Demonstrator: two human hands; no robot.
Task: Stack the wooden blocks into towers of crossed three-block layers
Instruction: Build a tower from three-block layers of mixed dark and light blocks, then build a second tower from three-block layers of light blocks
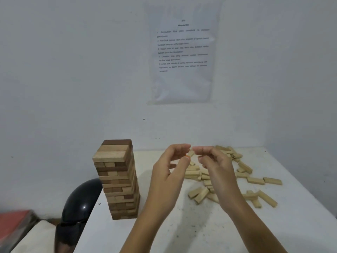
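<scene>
Logging one tall block tower (116, 179) upright on the desk (173, 232) at left and loose wooden blocks (255, 180) scattered right, we hold left hand (167, 172) and right hand (218, 167) raised between, fingers half-curled round no visible block, where a stray forearm could topple the tower.

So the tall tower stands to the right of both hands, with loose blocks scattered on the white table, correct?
No. The head view shows the tall tower to the left of the left hand and right hand; loose blocks are scattered on the white table.
</scene>
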